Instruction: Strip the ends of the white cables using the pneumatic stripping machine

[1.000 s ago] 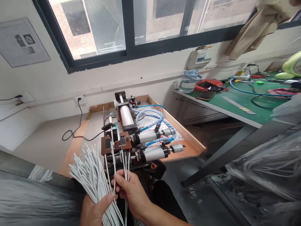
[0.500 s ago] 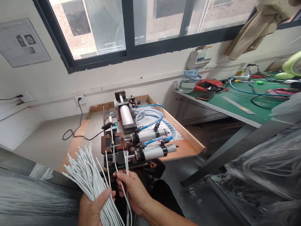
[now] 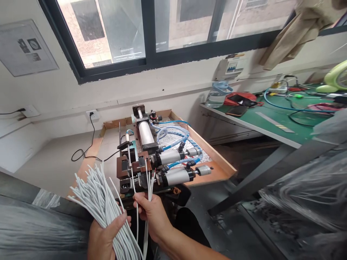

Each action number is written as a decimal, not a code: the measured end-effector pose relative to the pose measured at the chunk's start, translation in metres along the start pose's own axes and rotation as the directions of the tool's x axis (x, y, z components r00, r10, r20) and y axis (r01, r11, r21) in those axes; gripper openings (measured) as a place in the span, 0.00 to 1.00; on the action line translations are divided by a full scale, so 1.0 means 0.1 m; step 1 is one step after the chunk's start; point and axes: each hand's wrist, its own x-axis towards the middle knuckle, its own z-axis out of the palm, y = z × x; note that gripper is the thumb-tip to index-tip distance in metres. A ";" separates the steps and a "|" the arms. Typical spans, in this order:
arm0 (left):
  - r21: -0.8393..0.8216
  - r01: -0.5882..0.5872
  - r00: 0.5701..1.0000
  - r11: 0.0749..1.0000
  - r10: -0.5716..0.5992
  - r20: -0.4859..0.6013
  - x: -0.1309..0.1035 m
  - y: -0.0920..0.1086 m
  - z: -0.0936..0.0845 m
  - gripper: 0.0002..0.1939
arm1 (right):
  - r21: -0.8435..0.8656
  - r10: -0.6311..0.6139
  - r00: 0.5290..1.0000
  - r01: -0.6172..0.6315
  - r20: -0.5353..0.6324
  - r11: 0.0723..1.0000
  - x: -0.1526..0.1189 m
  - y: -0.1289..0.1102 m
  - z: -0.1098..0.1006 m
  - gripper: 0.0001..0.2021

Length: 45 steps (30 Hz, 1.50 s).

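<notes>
A thick bundle of white cables (image 3: 101, 202) fans out at the lower left, and my left hand (image 3: 108, 231) is wrapped around it. My right hand (image 3: 153, 215) pinches a single white cable (image 3: 133, 182) between thumb and fingertips. Several more white cables (image 3: 149, 184) stand up through that same hand, one with a reddish tip. The upper end of the pinched cable reaches the jaws of a pneumatic machine (image 3: 146, 133) with silver cylinders and brown blocks. Cable ends below the hands run out of view.
A wooden-edged tray (image 3: 214, 153) surrounds the machine, with blue hoses (image 3: 187, 135) and white scraps inside. To the right stands a green-topped table (image 3: 252, 122) with a phone (image 3: 237, 110), a water jug (image 3: 217, 94) and wires. Plastic-wrapped cables (image 3: 306, 202) lie at the lower right.
The two right-side cylinder rods have shifted right and the machine's jaws have parted. The cables in my right hand have moved slightly right. My left hand has shifted slightly left with the bundle.
</notes>
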 end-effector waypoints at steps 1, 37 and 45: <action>-0.007 -0.008 1.000 1.000 0.008 -0.004 0.01 0.00 0.01 0.17 | 0.026 0.021 1.000 -0.021 -0.009 0.999 0.02 -0.01 0.01 0.12; 0.048 -0.058 0.990 0.997 0.051 0.135 0.02 0.00 0.04 0.12 | 0.067 -0.015 0.988 0.005 0.153 0.998 -0.13 0.01 0.05 0.12; 0.006 0.013 1.000 1.000 -0.013 0.012 0.03 0.04 0.05 0.17 | 0.077 0.023 0.999 -0.022 -0.022 0.997 0.01 0.02 0.05 0.13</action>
